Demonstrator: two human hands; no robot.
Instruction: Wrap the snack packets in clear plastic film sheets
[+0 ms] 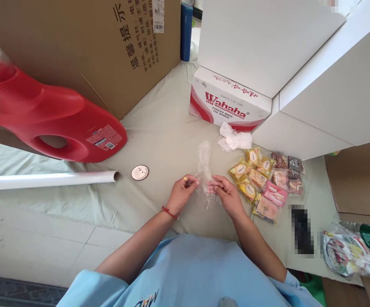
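I see the left hand (181,197) and the right hand (231,199) with fingers pinched closed on one thin, clear plastic bag (204,155), which lies between them. Just right of the fingers are wrapped snacks (258,178); to their left, a round disc (140,172).

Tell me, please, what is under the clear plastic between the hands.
Pale cloth shows around and faintly through the clear plastic. The left hand and right hand hide what lies directly beneath them.
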